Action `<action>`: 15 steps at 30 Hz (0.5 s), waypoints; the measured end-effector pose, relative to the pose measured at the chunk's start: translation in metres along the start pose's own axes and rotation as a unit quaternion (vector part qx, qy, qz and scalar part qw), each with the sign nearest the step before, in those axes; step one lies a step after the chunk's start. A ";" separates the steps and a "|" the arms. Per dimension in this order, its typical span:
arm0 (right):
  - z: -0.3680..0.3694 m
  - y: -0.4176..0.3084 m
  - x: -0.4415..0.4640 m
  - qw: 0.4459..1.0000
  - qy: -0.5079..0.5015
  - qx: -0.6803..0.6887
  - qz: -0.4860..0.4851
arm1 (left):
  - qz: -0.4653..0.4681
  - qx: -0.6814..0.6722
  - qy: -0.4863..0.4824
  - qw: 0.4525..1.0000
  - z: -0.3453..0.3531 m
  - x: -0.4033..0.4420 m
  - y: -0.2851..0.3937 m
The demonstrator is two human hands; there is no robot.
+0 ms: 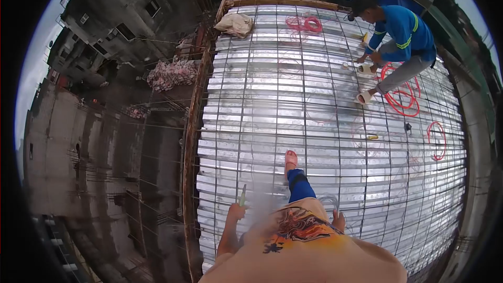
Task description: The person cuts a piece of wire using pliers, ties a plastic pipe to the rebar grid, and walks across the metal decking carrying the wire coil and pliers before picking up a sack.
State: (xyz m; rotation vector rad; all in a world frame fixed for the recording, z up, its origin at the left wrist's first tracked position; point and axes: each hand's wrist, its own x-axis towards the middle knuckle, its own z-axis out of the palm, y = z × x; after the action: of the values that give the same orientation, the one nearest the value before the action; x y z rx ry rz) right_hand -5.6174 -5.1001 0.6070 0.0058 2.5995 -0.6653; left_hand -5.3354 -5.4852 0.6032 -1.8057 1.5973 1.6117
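Note:
My left hand (237, 211) is closed around a slim hand tool (242, 197) with a yellow-green handle and a narrow dark tip pointing forward. It is held out over the left part of the ribbed metal deck. On the other side of my body, my right hand (339, 221) is partly hidden by my shirt. A loose coil of thin grey wire (329, 200) shows at its fingers, and the hand appears closed on it. Beneath both hands, a grid of steel rebar (305, 126) runs over the metal deck (262, 131). My foot (291, 158) in a pinkish shoe is forward on the deck.
A person in a blue top (401, 31) bends over the grid at the far right. Red tubing coils (401, 99) lie nearby, with another red coil (313, 24) farther back. A pale sack (234, 24) sits far left. Beyond the wooden edge board (193, 126) is a drop.

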 end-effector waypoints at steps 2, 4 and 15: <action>0.009 -0.045 0.078 0.999 -0.016 0.037 -0.022 | 0.249 0.284 0.006 0.926 0.008 0.094 -0.029; -0.007 -0.095 0.138 0.996 -0.042 0.021 -0.081 | 0.094 0.265 -0.108 0.954 -0.022 0.068 0.088; -0.129 -0.366 0.340 0.954 0.010 0.053 -0.296 | 0.237 0.351 0.004 0.906 -0.164 0.117 0.696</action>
State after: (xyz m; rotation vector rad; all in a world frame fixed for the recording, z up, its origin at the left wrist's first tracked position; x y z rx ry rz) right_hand -6.0191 -5.4002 0.7282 -0.7615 2.5777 -1.0061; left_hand -5.8324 -5.9314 0.8835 -1.0954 2.3441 0.9382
